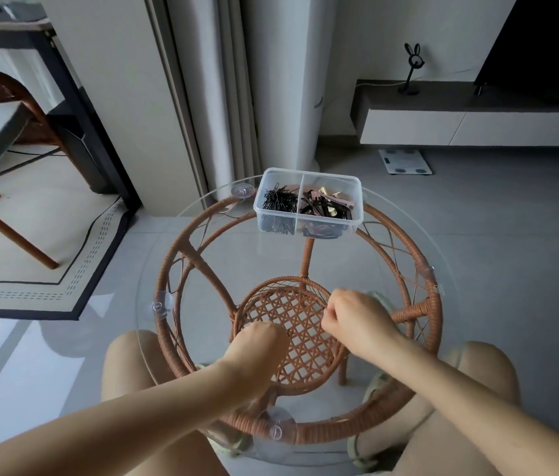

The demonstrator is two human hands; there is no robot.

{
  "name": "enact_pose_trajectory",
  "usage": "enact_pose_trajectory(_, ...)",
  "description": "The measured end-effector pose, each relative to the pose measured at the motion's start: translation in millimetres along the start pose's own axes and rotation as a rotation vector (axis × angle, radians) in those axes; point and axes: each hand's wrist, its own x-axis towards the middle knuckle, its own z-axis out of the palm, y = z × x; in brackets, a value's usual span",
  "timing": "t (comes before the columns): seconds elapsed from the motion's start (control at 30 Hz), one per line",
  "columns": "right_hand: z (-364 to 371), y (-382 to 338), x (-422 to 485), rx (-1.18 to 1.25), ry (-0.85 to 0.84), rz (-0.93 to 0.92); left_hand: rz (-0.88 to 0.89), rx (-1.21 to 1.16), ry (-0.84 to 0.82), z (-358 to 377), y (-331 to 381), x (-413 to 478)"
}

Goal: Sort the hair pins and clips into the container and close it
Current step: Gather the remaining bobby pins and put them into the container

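A clear two-part container (308, 176) stands open-topped at the far edge of the glass table (223, 255). Its left part holds black hair pins (280, 201); its right part holds brown, pink and gold clips (326, 206). My left hand (257, 343) hovers low over the table's near middle, knuckles up and fingers curled, with a small dark hair pin (289, 333) showing at the fingertips. My right hand (355, 319) is just to its right, fingers curled with the thumb against the forefinger; nothing shows in it. Both hands are well short of the container.
The round glass top sits on a rattan frame (422, 269) with suction cups (244, 192) and a woven lower shelf (292, 324). My knees are under the near edge. A chair (6, 139) and rug are to the left, a low cabinet (477, 125) at the back right.
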Motion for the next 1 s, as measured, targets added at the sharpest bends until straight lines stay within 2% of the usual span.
enact_pose_trajectory(0.17,-52.0,-3.1,64.1,0.342,0.103,0.115,-0.062,-0.13,0.135,-58.3,-11.2,23.2)
enact_pose_trajectory(0.3,-67.4,-14.6,138.5,0.695,0.15,0.275,-0.222,-0.299,0.262,-122.2,-37.3,79.4)
enact_pose_trajectory(0.4,-65.5,-27.1,181.1,0.679,0.164,0.295,-0.386,-0.548,0.292,-147.3,-48.7,122.5)
enact_pose_trajectory(0.5,-56.5,-31.4,209.3,0.636,0.18,0.336,-0.438,-0.703,0.364,-154.1,-46.9,153.8)
enact_pose_trajectory(0.57,-52.7,-28.8,219.2,0.57,0.168,0.377,-0.423,-0.685,0.392,-153.7,-44.0,166.8)
enact_pose_trajectory(0.67,-54.4,-20.8,224.7,0.481,0.145,0.394,-0.42,-0.637,0.313,-154.8,-37.8,177.6)
enact_pose_trajectory(0.77,-58.6,-11.6,224.2,0.513,0.149,0.399,-0.481,-0.477,0.29,-156.2,-31.3,177.5)
enact_pose_trajectory(0.9,-68.9,5.8,207.8,0.607,0.189,0.404,-0.429,-0.34,0.386,-156.4,-25.2,176.5)
enact_pose_trajectory(1.0,-75.8,24.7,183.5,0.666,0.245,0.399,-0.376,-0.394,0.47,-151.8,-10.8,172.5)
